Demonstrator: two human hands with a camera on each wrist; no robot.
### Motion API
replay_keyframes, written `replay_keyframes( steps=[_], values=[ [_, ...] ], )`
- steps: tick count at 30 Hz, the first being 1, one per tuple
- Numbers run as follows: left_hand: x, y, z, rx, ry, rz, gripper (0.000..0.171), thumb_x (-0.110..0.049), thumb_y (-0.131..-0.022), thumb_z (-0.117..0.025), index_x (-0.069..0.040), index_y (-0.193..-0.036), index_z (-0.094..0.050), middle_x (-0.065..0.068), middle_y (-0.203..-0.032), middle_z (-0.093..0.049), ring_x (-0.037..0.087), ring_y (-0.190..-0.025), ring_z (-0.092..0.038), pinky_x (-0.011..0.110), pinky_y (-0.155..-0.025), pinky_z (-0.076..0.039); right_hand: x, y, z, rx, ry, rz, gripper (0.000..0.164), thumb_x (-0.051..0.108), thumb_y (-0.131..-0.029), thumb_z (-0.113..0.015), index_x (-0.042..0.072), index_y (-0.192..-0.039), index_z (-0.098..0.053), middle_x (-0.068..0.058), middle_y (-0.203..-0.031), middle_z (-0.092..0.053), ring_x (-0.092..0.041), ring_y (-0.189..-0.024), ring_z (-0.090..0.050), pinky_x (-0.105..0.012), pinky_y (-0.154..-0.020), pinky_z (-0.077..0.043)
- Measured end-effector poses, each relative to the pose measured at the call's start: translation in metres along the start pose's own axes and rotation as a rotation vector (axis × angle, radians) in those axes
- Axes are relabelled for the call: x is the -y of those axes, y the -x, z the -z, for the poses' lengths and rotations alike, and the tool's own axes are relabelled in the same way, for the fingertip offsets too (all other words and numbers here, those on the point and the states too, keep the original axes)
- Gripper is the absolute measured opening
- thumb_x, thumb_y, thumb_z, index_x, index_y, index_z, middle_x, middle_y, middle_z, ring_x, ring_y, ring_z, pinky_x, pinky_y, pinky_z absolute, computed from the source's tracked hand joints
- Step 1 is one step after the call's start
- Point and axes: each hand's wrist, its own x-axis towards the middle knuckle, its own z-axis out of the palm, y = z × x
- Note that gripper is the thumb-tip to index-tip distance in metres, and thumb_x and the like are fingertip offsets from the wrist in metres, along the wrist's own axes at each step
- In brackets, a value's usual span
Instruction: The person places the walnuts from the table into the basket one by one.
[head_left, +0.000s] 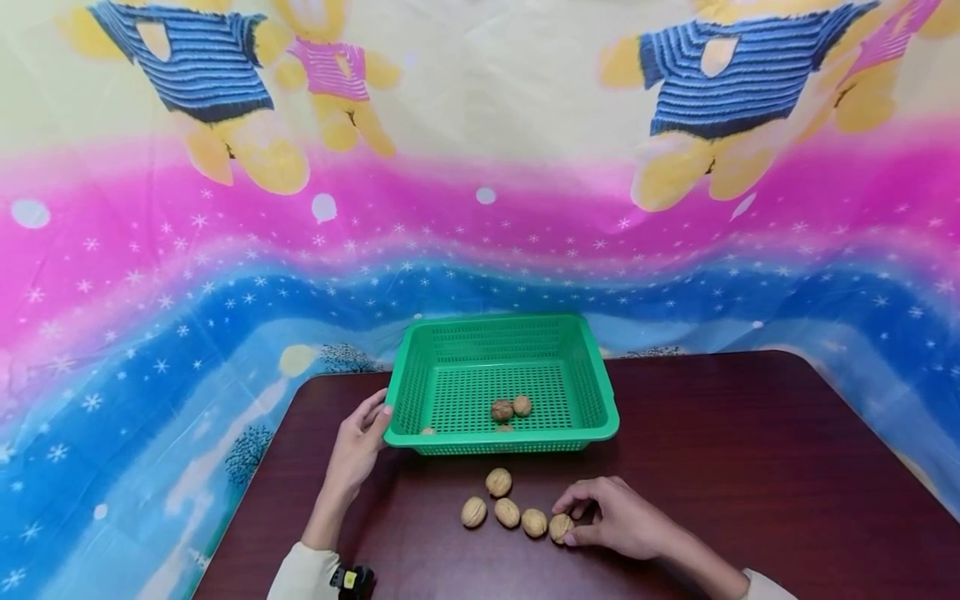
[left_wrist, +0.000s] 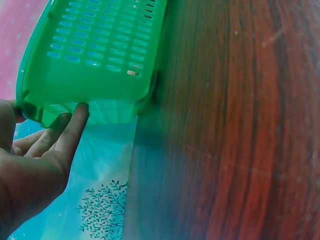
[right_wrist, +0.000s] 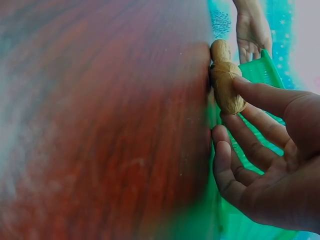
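Tan oval walnut (head_left: 559, 527), its long axis hard to judge, is pinched in the right hand (head_left: 624, 518); the left hand (head_left: 357, 450) grips a crosswise green rectangular plastic basket (head_left: 555, 436).

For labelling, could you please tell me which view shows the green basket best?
The head view: the green basket shows its rim and interior. The left wrist view has part of its outside; the right wrist view, parts behind the right hand.
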Motion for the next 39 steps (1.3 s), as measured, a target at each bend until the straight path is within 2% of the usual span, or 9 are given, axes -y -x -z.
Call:
replay_keyframes(
  steps=[9,13,19,21,29,34,39],
  values=[
    [0.0,0.0,-0.001,0.002,0.004,0.002,0.057,-0.038,-0.114,-0.056,-0.015,-0.165,-0.044,0.022,-0.158,-0.057,0.038,-0.135,-0.065,0.023,-0.088,-0.061,0.009,0.001,0.009,-0.009,-0.055,0.028,0.021,0.024,-0.094,-0.086,0.018,-0.114,-0.079,-0.001,-0.099,-0.079,-0.004,-0.09,-0.071,-0.024,-0.07,-0.057],
    [-0.001,0.0,-0.001,-0.001,0.012,0.007,0.057,-0.037,-0.114,-0.056,-0.015,-0.165,-0.044,0.022,-0.158,-0.057,0.038,-0.135,-0.065,0.023,-0.088,-0.061,0.018,0.001,0.017,-0.037,-0.038,0.039,0.024,0.027,-0.094,-0.085,0.018,-0.115,-0.079,0.002,-0.102,-0.08,-0.002,-0.09,-0.071,-0.024,-0.071,-0.058],
    [-0.001,0.0,-0.001,-0.003,0.002,0.011,0.057,-0.036,-0.114,-0.056,-0.014,-0.165,-0.044,0.022,-0.159,-0.056,0.038,-0.136,-0.064,0.024,-0.089,-0.061,0.036,-0.002,0.03,-0.082,-0.002,0.031,0.025,0.033,-0.094,-0.085,0.021,-0.116,-0.079,0.007,-0.105,-0.078,0.002,-0.072,-0.06,-0.024,-0.062,-0.053],
    [-0.002,0.0,-0.001,-0.001,0.004,0.012,0.057,-0.036,-0.114,-0.056,-0.014,-0.165,-0.044,0.022,-0.159,-0.056,0.038,-0.136,-0.064,0.024,-0.089,-0.061,0.042,-0.004,0.034,-0.093,0.009,0.036,0.025,0.033,-0.095,-0.084,0.022,-0.116,-0.079,0.008,-0.104,-0.078,0.001,-0.071,-0.058,-0.024,-0.062,-0.052],
    [-0.003,0.001,0.0,0.006,0.003,0.016,0.058,-0.037,-0.114,-0.056,-0.014,-0.165,-0.043,0.022,-0.159,-0.055,0.039,-0.137,-0.063,0.023,-0.09,-0.06,0.061,-0.018,0.05,-0.099,0.007,0.045,0.027,0.033,-0.096,-0.084,0.019,-0.118,-0.079,0.006,-0.104,-0.078,-0.005,-0.088,-0.07,-0.027,-0.072,-0.059],
    [-0.003,0.001,0.0,0.005,0.002,0.016,0.058,-0.038,-0.114,-0.056,-0.015,-0.165,-0.043,0.022,-0.159,-0.055,0.039,-0.138,-0.063,0.023,-0.09,-0.06,0.068,-0.032,0.057,-0.121,0.043,0.035,0.028,0.035,-0.095,-0.084,0.023,-0.12,-0.079,0.009,-0.109,-0.078,-0.008,-0.099,-0.071,-0.029,-0.08,-0.06],
    [-0.003,0.0,0.0,0.006,0.01,0.012,0.058,-0.037,-0.114,-0.056,-0.013,-0.165,-0.043,0.023,-0.159,-0.055,0.039,-0.137,-0.063,0.022,-0.089,-0.06,0.069,-0.048,0.058,-0.155,0.047,0.025,0.026,0.033,-0.096,-0.083,0.024,-0.12,-0.079,0.009,-0.11,-0.077,-0.015,-0.102,-0.072,-0.029,-0.081,-0.06]
  ],
)
